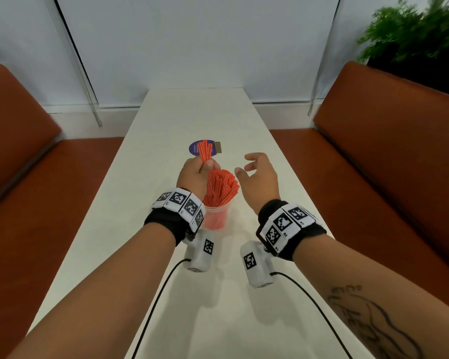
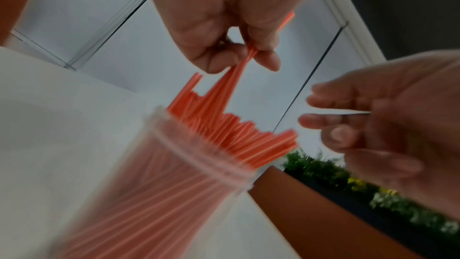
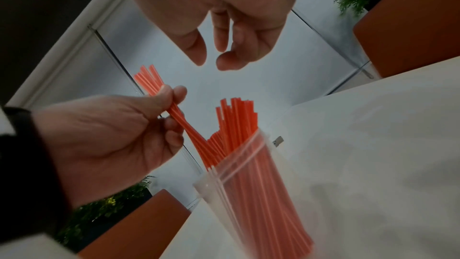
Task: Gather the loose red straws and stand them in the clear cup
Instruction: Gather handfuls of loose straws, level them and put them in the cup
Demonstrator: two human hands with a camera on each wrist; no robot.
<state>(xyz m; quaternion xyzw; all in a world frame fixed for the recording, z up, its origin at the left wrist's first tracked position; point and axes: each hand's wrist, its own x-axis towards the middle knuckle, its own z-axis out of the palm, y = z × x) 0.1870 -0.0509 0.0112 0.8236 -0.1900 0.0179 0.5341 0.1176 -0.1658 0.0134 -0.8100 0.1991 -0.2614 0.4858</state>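
A clear cup stands mid-table, packed with upright red straws. My left hand hovers just above the cup's left rim and pinches a small bundle of red straws. The bundle's lower ends reach down into the cup and its upper ends fan out past the fingers. My right hand floats to the right of the cup, fingers loosely spread, holding nothing.
A purple round card with a brown tab lies on the white table beyond the cup. Orange-brown bench seats flank both sides. A green plant stands at the back right. Sensor cables trail toward me.
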